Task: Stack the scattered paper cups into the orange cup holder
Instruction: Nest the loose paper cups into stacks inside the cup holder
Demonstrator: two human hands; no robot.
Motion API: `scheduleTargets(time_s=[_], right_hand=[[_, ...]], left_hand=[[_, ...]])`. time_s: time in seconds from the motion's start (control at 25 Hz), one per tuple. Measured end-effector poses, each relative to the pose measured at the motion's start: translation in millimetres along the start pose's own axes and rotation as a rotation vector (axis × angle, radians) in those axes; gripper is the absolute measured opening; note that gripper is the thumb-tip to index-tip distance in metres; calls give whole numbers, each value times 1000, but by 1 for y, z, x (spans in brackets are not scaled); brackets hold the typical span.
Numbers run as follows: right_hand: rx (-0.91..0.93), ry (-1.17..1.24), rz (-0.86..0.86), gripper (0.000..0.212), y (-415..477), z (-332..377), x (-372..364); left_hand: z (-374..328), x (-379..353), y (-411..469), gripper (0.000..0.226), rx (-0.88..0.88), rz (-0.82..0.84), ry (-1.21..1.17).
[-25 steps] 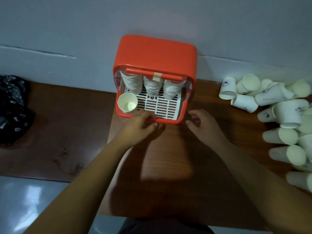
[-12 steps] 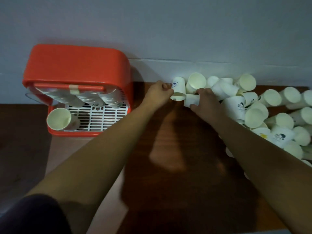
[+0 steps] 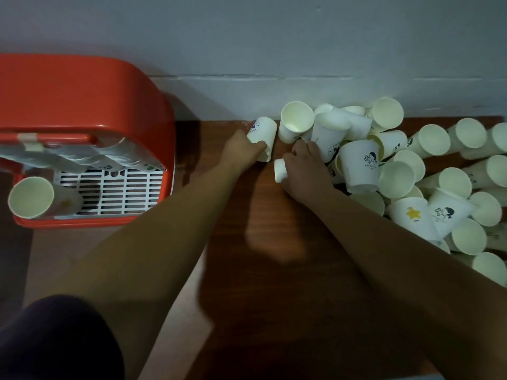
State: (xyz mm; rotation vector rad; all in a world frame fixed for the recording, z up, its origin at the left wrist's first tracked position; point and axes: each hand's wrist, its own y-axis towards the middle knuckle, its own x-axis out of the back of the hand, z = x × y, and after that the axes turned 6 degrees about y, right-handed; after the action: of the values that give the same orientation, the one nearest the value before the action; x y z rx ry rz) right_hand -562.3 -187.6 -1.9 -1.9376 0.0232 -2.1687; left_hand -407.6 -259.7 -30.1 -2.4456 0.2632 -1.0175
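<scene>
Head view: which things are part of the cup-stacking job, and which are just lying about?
Job: orange cup holder; stacks inside it; lone cup lying on its grid; pile of cups; left-hand cup, gripped by the left hand; right-hand cup, gripped by the right hand.
Not the job: table; wall; dark sleeve.
</scene>
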Motion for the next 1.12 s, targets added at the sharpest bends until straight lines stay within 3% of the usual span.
scheduleTargets(time_s=[0.16, 0.28, 0.68, 0.76, 0.88, 1.0, 1.12], right_hand=[[100, 9, 33, 50, -16, 13, 4], [88, 171, 62, 53, -34, 36, 13], [-424, 1178, 144, 38, -82, 180, 41], [-561, 1507, 215, 34, -77, 221, 49], [-704, 1982, 457, 26, -69, 268, 62], [-641, 2072, 599, 37, -68, 295, 59], [-694, 2094, 551, 39, -63, 302, 54]], left_hand=[[24, 15, -51, 60, 15, -77, -168], [58, 32, -101, 67, -31, -77, -250], [178, 112, -224, 54, 66, -286, -631], [199, 141, -238, 46, 52, -376, -659], [226, 178, -252, 39, 32, -479, -647], [246, 202, -258, 50, 48, -510, -576], [257, 217, -252, 63, 9, -492, -407]])
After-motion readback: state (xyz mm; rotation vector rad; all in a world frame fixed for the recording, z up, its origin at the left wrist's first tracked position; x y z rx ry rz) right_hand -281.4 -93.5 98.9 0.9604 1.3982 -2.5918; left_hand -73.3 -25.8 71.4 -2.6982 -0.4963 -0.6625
